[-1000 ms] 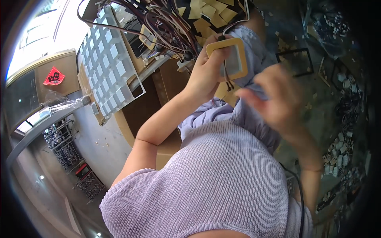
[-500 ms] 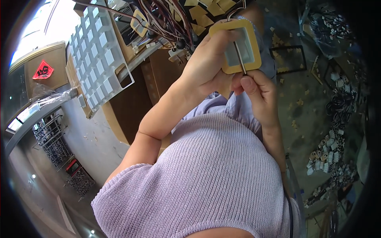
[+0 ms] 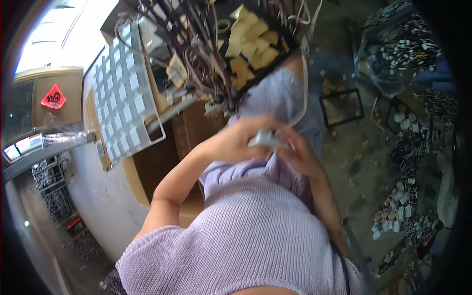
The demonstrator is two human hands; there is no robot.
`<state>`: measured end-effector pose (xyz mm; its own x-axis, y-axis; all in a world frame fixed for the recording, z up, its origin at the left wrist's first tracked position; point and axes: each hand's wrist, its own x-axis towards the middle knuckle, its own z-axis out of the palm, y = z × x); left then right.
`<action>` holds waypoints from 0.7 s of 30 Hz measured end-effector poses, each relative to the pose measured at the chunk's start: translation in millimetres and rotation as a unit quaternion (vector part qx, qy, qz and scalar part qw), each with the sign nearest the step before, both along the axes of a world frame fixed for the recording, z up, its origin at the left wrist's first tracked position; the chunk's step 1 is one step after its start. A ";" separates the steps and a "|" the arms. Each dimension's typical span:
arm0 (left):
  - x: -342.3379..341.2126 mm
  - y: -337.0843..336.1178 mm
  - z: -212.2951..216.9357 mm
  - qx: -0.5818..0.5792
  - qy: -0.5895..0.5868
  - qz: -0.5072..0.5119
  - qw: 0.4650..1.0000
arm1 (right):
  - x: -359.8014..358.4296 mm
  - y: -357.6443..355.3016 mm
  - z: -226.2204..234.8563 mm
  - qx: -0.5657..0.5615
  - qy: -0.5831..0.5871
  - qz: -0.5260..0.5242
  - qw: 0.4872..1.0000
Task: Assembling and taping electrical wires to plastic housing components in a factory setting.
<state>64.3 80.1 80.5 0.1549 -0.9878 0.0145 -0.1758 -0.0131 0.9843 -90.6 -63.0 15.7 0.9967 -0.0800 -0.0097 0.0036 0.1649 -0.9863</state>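
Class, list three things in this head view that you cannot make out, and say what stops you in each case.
1. The pale object between the left hand and right hand: motion blur and fingers hide its shape.
2. The small pieces on the floor at right: too small and distorted near the rim.
3. The wire bundle at the top: cut off by the picture edge.

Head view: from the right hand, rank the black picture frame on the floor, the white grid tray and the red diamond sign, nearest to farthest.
From the right hand:
1. Black rectangular picture frame, on the floor up and to its right.
2. White grid tray, tilted over the workbench at left.
3. Red diamond-shaped sign, on the brown panel at far left.
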 end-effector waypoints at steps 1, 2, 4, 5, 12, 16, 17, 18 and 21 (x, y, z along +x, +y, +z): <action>3.8 8.0 9.6 0.056 0.009 -0.074 0.996 | 1.9 -3.5 1.1 0.096 -0.040 -0.024 0.994; 11.1 15.3 18.0 0.093 -0.011 -0.163 0.982 | 7.2 -12.7 20.3 0.215 -0.013 -0.021 0.976; 19.1 33.7 9.7 0.130 -0.105 -0.229 0.959 | 10.6 -33.4 51.6 0.309 -0.087 0.009 0.947; 24.1 38.0 4.8 0.129 -0.100 -0.231 0.959 | 6.4 -42.3 52.5 0.324 -0.130 0.013 0.937; 4.3 -9.5 65.3 -0.177 0.211 0.163 0.947 | 9.5 23.6 119.0 -0.371 -0.208 0.153 0.892; 7.9 -30.4 89.5 -0.223 0.067 0.233 0.944 | 22.3 25.3 126.9 -0.327 -0.205 0.269 0.883; 15.1 -22.1 85.6 -0.220 0.082 0.226 0.945 | 24.0 18.6 132.3 -0.344 -0.209 0.281 0.871; 21.8 -15.1 83.5 -0.217 0.098 0.216 0.947 | 27.7 5.1 139.2 -0.299 -0.244 0.196 0.902; 6.5 -7.1 97.0 -0.314 0.142 0.224 0.912 | 70.0 -32.0 137.3 -0.278 -0.258 -0.275 0.884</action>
